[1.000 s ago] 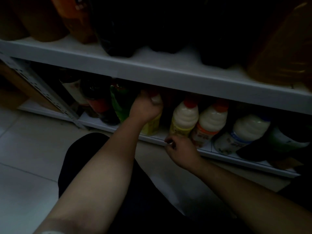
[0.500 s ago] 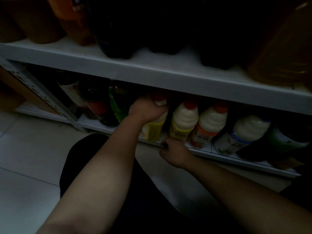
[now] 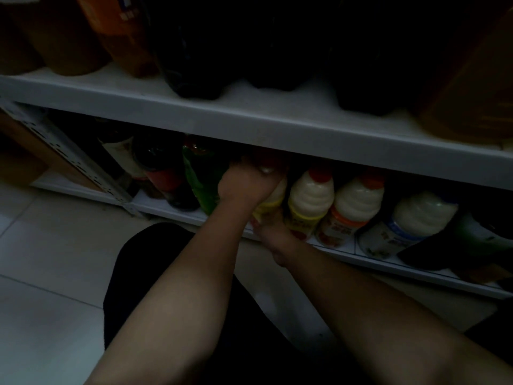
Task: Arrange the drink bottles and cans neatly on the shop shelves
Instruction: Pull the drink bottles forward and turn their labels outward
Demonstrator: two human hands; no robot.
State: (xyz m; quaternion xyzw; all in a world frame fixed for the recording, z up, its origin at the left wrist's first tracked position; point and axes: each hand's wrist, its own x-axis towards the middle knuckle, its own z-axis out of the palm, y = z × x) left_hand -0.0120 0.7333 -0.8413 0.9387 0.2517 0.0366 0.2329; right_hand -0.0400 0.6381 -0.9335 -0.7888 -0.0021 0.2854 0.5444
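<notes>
**A:** Which step rn?

**B:** Prob. seating one bottle in the bottom row. The left hand [image 3: 244, 187] is clamped over the cap & neck of the yellow-label bottle [image 3: 273, 197], fingers curled tight round the top. The bottle's at centre frame, at the front of the lower shelf [image 3: 333, 252], tucked just under the upper shelf [image 3: 249, 120].

**A:** Right hand?

**B:** The right hand [image 3: 277, 240] is low, at the bottle's base by the shelf lip, touching the bottom of the label. It's too dark to say whether those fingers wrap the base or just prop it. Can't tell if the base sits flat yet either.

**A:** Neighbours?

**B:** The green bottle [image 3: 200, 184] is just left of it, partly behind the left hand. A second yellow-label one [image 3: 309, 201] is right beside it, touching or nearly, not sure. Then the orange-label bottle [image 3: 352, 209], and the blue-label bottle [image 3: 416, 218] further right.

**A:** Next move?

**B:** My guess is set the base flat, slide it back in line w/ the row, label facing out. There's little headroom under the upper shelf, so keep the knuckles low. Then let go w/o nudging the twin next door.
</notes>
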